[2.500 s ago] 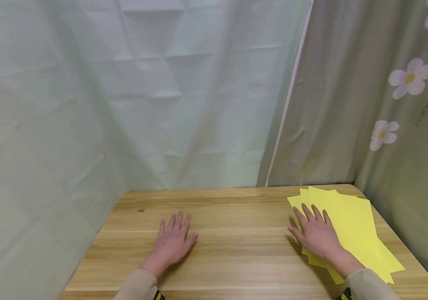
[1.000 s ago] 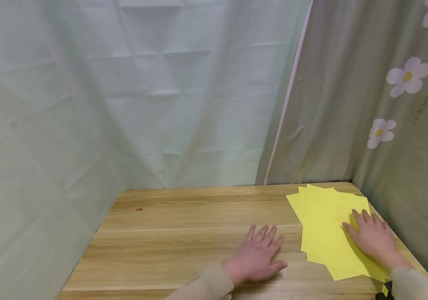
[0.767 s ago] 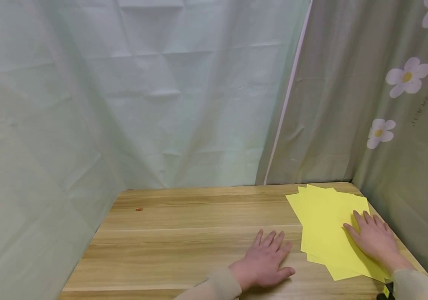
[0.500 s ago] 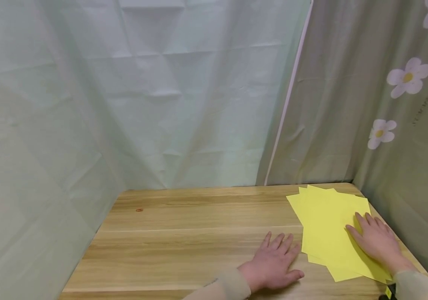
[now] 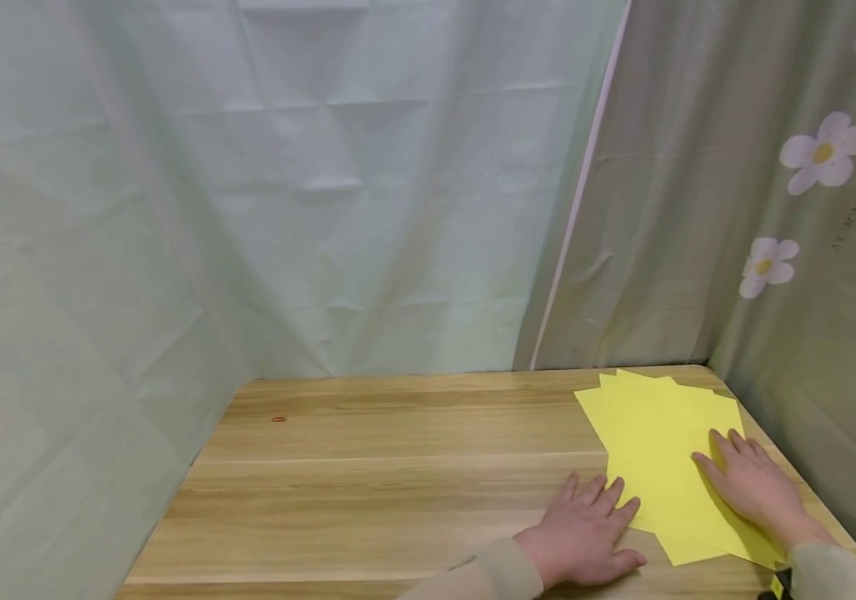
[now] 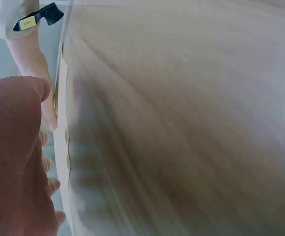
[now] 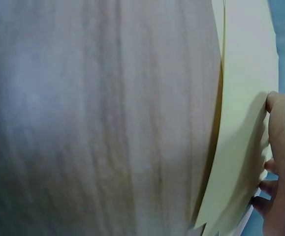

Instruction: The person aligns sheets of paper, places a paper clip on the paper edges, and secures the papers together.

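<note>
Several sheets of yellow paper (image 5: 660, 450) lie fanned in a loose stack at the right of the wooden table (image 5: 397, 492). My right hand (image 5: 753, 487) rests on the right side of the stack with its fingers spread. In the right wrist view its thumb and fingertips lie along the pale sheets (image 7: 245, 118). My left hand (image 5: 585, 533) is held palm down with spread fingers, and its fingertips overlap the stack's lower left edge in the head view. Nothing is held in it. The left wrist view shows its palm (image 6: 19, 162) above the tabletop.
A small red paper clip (image 5: 279, 419) lies near the table's back left corner. Pale curtains (image 5: 397, 208) hang behind and on both sides of the table, with printed flowers (image 5: 825, 154) on the right one.
My left hand has moved from the table's left part rightward to the stack's edge. My right hand has shifted from the stack's left side to its right side.
</note>
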Tool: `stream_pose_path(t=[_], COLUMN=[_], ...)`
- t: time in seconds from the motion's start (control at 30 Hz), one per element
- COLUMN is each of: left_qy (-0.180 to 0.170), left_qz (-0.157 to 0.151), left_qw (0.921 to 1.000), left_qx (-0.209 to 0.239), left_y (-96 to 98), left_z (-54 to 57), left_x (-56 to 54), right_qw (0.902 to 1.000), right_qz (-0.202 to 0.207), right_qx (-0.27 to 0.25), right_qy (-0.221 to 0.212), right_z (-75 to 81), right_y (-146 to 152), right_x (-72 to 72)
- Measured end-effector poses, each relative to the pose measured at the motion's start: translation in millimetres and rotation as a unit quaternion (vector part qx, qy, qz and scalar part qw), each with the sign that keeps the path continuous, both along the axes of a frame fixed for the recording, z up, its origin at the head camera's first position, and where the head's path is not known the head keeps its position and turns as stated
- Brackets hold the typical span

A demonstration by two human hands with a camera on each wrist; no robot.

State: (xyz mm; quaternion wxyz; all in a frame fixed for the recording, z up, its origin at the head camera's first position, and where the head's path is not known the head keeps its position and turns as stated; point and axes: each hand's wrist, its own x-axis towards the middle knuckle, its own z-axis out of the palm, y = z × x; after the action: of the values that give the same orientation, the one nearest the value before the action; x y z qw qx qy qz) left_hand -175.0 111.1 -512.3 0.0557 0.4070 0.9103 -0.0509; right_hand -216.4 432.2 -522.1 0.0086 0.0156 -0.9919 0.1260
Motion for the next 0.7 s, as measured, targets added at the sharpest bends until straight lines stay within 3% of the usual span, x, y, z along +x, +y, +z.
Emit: stream_pose_path(t=[0.3,0.7], left_qy=[-0.022,-0.040], left_qz=[-0.004,-0.005], left_qw=[0.9997,0.9992], left_qx=[-0.012,0.000], left_y=[12.5,-1.9], left_z=[0.4,1.5], left_x=[-2.0,-5.4], right_qw=[0.9998,0.9999], right_qz=[-0.004,-0.006], right_qx=[-0.008,0.003], right_qy=[-0.016,-0.012], right_z=[0.1,-0.1], right_y=[-4.9,-20.1], right_x=[-1.6,-1.2])
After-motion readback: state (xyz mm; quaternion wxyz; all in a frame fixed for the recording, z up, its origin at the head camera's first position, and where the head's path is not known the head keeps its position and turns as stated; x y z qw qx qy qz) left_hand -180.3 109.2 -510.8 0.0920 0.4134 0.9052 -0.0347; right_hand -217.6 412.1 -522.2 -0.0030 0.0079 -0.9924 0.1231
